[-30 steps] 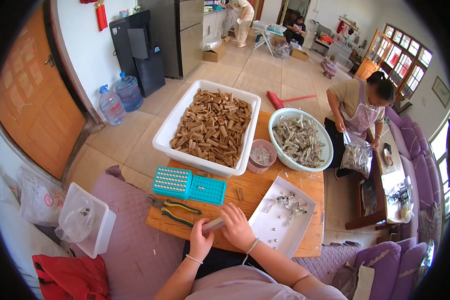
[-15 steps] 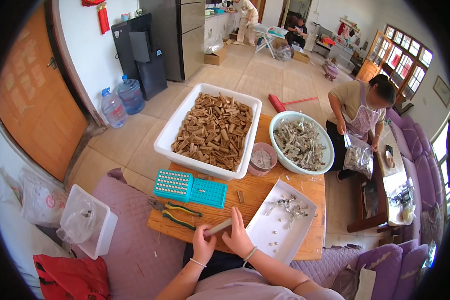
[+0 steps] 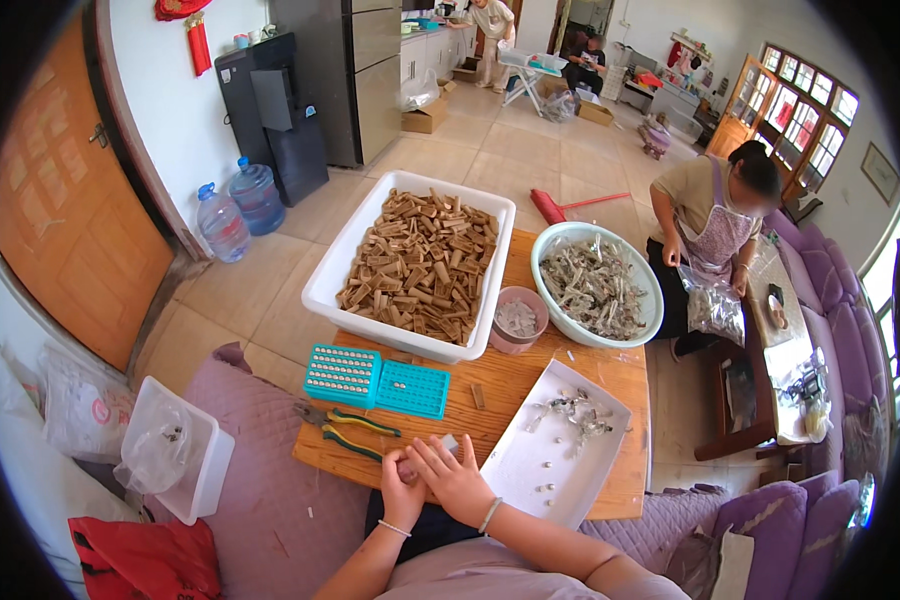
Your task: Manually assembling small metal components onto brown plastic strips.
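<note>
My left hand (image 3: 401, 492) is closed around a pale greyish strip (image 3: 450, 442), whose end pokes out past my fingers. My right hand (image 3: 452, 482) lies across it with fingers stretched, hiding most of the strip. Beside them, pliers (image 3: 355, 425) with yellow-green handles rest on the wooden table (image 3: 460, 420). A turquoise rack (image 3: 342, 373) full of small silvery pieces stands behind, next to its mostly bare turquoise tray (image 3: 414, 389). On the right, a white shallow tray (image 3: 515, 470) holds a crumpled clear-wrapped heap (image 3: 578, 413) and several small pale beads.
A large white bin (image 3: 320, 285) of brown wooden pieces, a pink bowl (image 3: 515, 341) with white bits and a pale basin (image 3: 658, 300) of wrapped items sit at the back. A person (image 3: 715, 215) handles a clear bag at right. A white tub (image 3: 215, 470) stands left.
My right hand has moved left and closer over my left hand, covering most of the strip that showed between them before. The view has shifted slightly.
</note>
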`<state>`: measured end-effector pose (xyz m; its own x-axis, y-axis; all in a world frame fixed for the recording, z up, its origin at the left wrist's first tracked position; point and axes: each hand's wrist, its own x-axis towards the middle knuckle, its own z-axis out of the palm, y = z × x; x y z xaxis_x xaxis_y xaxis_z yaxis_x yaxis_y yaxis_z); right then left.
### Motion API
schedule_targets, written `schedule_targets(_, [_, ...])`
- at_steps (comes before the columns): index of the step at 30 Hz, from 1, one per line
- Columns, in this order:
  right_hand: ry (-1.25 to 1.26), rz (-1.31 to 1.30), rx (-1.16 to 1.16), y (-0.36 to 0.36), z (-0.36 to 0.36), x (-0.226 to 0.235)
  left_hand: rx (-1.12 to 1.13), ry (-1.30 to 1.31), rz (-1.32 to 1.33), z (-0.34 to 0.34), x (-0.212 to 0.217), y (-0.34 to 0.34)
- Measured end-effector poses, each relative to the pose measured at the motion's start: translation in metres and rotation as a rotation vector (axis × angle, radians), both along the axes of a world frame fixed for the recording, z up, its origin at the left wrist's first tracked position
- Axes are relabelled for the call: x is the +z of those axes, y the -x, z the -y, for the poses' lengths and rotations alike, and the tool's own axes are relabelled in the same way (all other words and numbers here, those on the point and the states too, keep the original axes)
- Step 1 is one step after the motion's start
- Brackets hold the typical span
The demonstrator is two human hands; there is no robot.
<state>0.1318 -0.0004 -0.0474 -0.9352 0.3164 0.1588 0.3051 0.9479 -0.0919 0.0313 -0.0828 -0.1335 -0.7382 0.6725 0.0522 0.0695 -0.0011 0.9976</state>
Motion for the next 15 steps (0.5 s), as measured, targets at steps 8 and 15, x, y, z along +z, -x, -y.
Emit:
schedule_targets(8, [0.093,-0.096,-0.012,0.001,0.002,-0.002,-0.041,-0.008,-0.027,-0.001,0.008,0.000])
schedule_targets(15, [0.166,-0.142,-0.102,-0.003,-0.041,-0.007,-0.061,0.037,0.037,0.003,0.018,0.004])
